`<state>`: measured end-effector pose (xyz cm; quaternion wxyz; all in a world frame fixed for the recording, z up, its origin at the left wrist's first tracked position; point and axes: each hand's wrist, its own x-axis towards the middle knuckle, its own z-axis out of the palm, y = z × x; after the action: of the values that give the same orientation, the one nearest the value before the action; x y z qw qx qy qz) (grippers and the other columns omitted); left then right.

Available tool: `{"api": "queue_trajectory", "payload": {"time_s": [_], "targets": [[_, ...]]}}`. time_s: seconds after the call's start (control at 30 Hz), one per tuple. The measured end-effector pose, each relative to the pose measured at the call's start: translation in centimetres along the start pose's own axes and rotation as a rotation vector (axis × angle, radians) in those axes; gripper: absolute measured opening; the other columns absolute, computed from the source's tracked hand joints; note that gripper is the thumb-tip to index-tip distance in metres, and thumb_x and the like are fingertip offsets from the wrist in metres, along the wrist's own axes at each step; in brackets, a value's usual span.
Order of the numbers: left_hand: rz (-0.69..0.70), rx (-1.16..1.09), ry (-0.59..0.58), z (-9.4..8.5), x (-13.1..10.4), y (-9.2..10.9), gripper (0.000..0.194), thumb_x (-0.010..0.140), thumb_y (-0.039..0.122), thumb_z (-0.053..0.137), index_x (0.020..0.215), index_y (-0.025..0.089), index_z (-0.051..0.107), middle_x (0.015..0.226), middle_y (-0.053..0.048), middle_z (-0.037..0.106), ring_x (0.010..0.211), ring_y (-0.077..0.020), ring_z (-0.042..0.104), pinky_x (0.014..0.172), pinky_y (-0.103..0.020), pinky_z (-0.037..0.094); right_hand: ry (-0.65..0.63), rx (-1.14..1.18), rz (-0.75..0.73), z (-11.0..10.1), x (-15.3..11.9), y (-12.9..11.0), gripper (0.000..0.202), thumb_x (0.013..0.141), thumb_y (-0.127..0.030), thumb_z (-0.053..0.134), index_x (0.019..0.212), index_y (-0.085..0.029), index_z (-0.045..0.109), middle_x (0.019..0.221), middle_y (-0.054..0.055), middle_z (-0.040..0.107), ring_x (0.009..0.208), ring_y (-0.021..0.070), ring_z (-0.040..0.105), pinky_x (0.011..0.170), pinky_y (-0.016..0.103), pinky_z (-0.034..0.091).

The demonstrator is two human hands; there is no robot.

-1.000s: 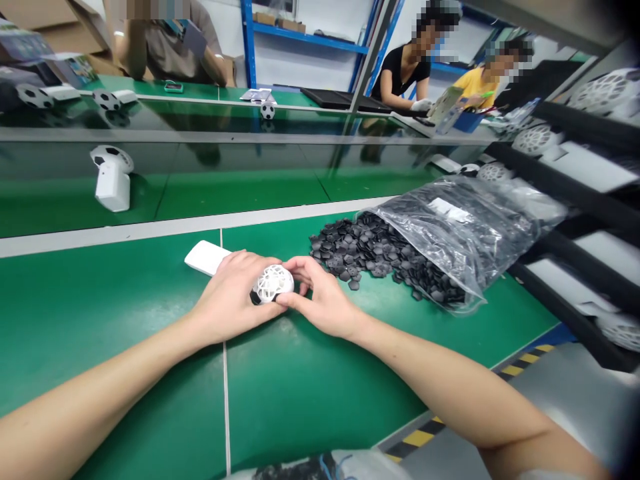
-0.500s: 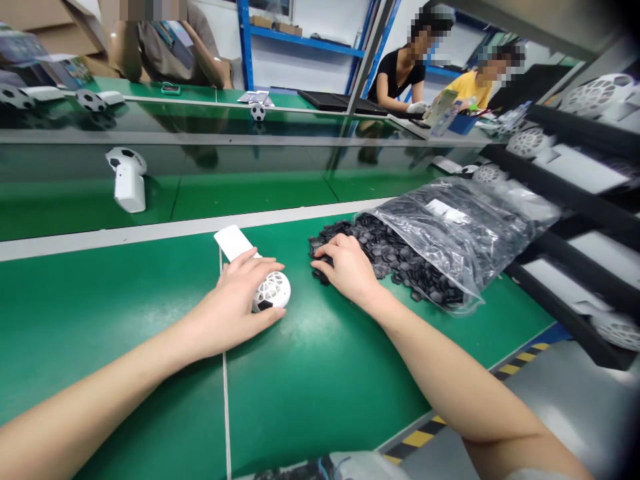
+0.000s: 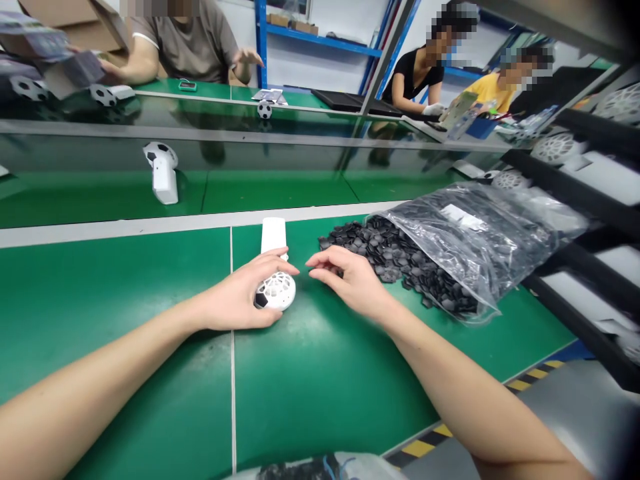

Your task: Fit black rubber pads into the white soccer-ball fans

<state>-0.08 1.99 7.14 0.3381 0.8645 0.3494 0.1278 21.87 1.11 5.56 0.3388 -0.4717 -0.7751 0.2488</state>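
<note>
My left hand [image 3: 245,293] curls round the rounded head of a white football-patterned plastic device [image 3: 277,291], which lies on the green bench. The head has an open lattice and one black patch by my palm; its flat white handle points away from me. My right hand [image 3: 345,277] is just to the right of it, thumb and fingertips brought close in a pinch. Whatever sits between those fingertips is too small to make out. Beyond that hand, a heap of small black plastic pieces [image 3: 385,250] spills from a clear plastic bag [image 3: 480,227].
On the sunken conveyor beyond the bench lies a similar device [image 3: 164,173] with black patches. A black rack [image 3: 590,200] holding more white devices stands at the right. Across the line several people sit at another green bench [image 3: 160,87].
My right hand has drawn back from the black pieces toward the device. The device has turned under my left hand, its handle now pointing straight away. The person opposite has lowered their arms.
</note>
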Motion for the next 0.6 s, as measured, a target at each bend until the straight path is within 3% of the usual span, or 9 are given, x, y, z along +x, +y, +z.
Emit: {"api": "queue_trajectory", "payload": {"time_s": [0.13, 0.23, 0.33, 0.43, 0.6], "targets": [[0.037, -0.006, -0.012, 0.1, 0.0, -0.1, 0.054, 0.065, 0.016, 0.053, 0.117, 0.024, 0.044, 0.138, -0.006, 0.037, 0.136, -0.0248, 0.012, 0.108, -0.048, 0.022, -0.042, 0.070, -0.127, 0.2, -0.4, -1.0, 0.014, 0.083, -0.017, 0.053, 0.092, -0.022, 0.063, 0.087, 0.002, 0.062, 0.083, 0.0140, 0.056, 0.076, 0.029, 0.046], [-0.044, 0.060, 0.054, 0.7, -0.2, 0.1, 0.058, 0.065, 0.018, 0.056, 0.121, 0.024, 0.042, 0.145, -0.008, 0.020, 0.136, -0.0302, 0.005, 0.106, -0.052, 0.023, -0.103, 0.025, -0.168, 0.1, -0.6, -1.3, 0.023, 0.086, -0.016, 0.047, 0.104, -0.023, 0.060, 0.087, 0.003, 0.057, 0.082, 0.0139, 0.055, 0.075, 0.029, 0.046], [-0.100, 0.095, 0.096, 1.3, -0.3, 0.2, 0.059, 0.065, 0.019, 0.056, 0.122, 0.025, 0.042, 0.147, -0.009, 0.013, 0.136, -0.0324, 0.001, 0.105, -0.054, 0.022, -0.103, -0.016, -0.184, 0.1, -0.7, -1.4, 0.023, 0.088, -0.015, 0.044, 0.102, -0.022, 0.061, 0.087, 0.004, 0.055, 0.084, 0.0140, 0.054, 0.075, 0.028, 0.046], [-0.078, 0.078, 0.101, 1.4, -0.3, 0.2, 0.057, 0.064, 0.017, 0.055, 0.119, 0.024, 0.043, 0.146, -0.009, 0.017, 0.136, -0.0326, 0.001, 0.105, -0.055, 0.022, -0.066, 0.023, -0.124, 0.2, -0.8, -1.3, 0.015, 0.086, -0.018, 0.048, 0.094, -0.021, 0.061, 0.089, 0.004, 0.060, 0.085, 0.0148, 0.057, 0.078, 0.030, 0.047], [-0.051, 0.066, 0.106, 1.4, -0.3, 0.0, 0.056, 0.063, 0.015, 0.056, 0.117, 0.024, 0.044, 0.144, -0.008, 0.026, 0.136, -0.0330, 0.002, 0.104, -0.057, 0.022, -0.083, 0.280, 0.047, 0.7, -1.0, -1.6, 0.009, 0.084, -0.023, 0.051, 0.090, -0.019, 0.058, 0.084, 0.002, 0.064, 0.077, 0.0132, 0.061, 0.072, 0.028, 0.050]]}}
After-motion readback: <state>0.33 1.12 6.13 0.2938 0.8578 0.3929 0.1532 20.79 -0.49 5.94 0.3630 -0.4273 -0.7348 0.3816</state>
